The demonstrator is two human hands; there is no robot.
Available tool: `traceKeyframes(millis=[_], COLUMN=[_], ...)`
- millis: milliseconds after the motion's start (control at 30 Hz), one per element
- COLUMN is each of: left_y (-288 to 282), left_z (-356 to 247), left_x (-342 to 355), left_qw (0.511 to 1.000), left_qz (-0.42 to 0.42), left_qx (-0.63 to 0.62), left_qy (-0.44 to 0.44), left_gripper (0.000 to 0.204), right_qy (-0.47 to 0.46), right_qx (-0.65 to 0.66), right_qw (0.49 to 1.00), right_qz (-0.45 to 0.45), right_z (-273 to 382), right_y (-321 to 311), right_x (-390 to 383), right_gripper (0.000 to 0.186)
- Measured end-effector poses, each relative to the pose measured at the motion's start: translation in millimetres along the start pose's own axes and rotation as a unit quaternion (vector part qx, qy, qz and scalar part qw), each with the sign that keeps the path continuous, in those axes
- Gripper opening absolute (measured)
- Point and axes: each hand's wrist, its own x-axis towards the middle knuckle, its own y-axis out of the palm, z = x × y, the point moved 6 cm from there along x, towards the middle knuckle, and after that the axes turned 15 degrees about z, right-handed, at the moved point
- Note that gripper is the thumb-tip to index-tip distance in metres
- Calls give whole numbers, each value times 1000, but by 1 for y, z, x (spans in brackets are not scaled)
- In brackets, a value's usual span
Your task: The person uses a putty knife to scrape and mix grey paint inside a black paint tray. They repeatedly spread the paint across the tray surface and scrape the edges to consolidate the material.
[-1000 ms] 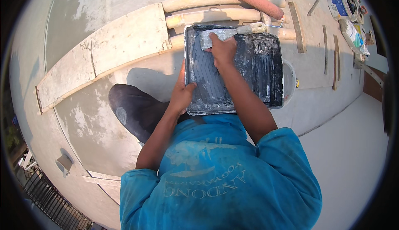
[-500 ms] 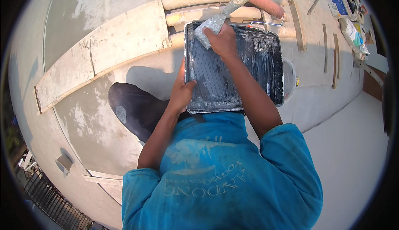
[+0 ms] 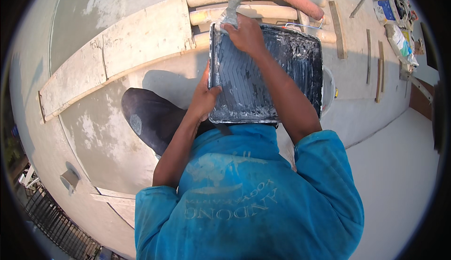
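A black paint tray [image 3: 249, 91] with a ribbed floor and white paint crusted on it lies in front of my waist. My left hand [image 3: 205, 98] grips its left edge, thumb over the rim. My right hand [image 3: 247, 35] is closed around a paint-caked scraper [image 3: 232, 5] at the tray's far left corner. The scraper's handle, with a hole at its end, points up and away. Its blade is mostly hidden behind my fingers and the rim.
Beyond the tray, a pink paint roller [image 3: 297, 0] rests on bamboo poles [image 3: 244, 13]. A long pale board [image 3: 145, 32] lies at left. Behind the tray's right side shows a translucent bucket [image 3: 329, 91]. Wood strips [image 3: 337, 30] and bags [image 3: 399, 44] lie at right.
My right hand has moved slightly up and left. The scraper has swung from slanting across the tray to nearly upright at the far left corner. My left hand keeps its hold.
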Motion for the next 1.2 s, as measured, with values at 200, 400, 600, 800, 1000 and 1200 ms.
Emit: traceKeyframes(millis=[200,400,600,800,1000,1200], left_y=[1,0,2,-2,-3,-1], left_z=[0,2,5,15,15,14], left_x=[1,0,0,0,2,-1], left_qw=[1000,1000,999,996,999,999], left_qz=[-1,2,7,14,-1,-5], left_qx=[-3,6,-24,-83,-49,-52], left_qy=[8,29,31,4,-8,-11], left_gripper=[86,87,86,86,84,82], right_qy=[-5,-52,0,11,-5,-42], right_qx=[-29,15,114,185,157,126], right_qw=[998,994,993,982,969,960], right_qz=[59,92,-36,38,192,245], right_z=[5,8,-33,-32,-22,-6], right_y=[-1,-11,-9,7,20,26], right_x=[-12,-34,-20,-8,-14,-47], right_gripper=[38,42,44,45,48,47])
